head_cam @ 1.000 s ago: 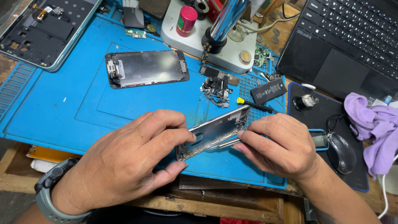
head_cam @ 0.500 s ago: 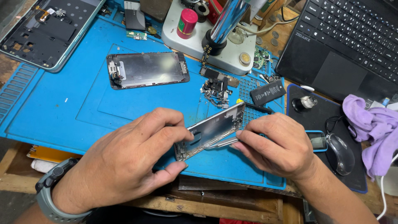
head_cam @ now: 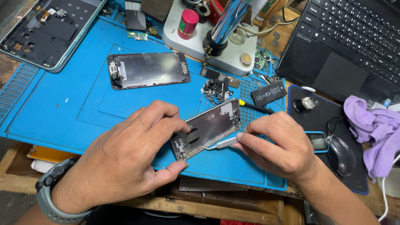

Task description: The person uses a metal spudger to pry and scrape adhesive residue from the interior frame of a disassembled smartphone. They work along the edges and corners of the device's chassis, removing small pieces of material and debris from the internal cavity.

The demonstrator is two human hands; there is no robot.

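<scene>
The left hand has its grip closed on an open silver phone shell with its insides showing. It holds the shell tilted up on one long edge, just above the blue rubber work mat. The thumb presses the low corner and the fingers curl over the top edge.

The right hand has its grip closed on thin metal tweezers. The tweezer tips touch the lower edge of the shell. I cannot see what the tips hold, if anything.

Inside the shell are dark flat parts and small bits near the bottom end. They are too small to tell apart.

On the mat lies 1 dark phone screen panel, flat, well apart from the hands. A small pile of tiny loose parts sits near the shell's top end. A small black battery lies just beside it.

The wooden surface shows under the mat. A black laptop is cut off at the top right. A big grey device back is cut off at the top left.
</scene>
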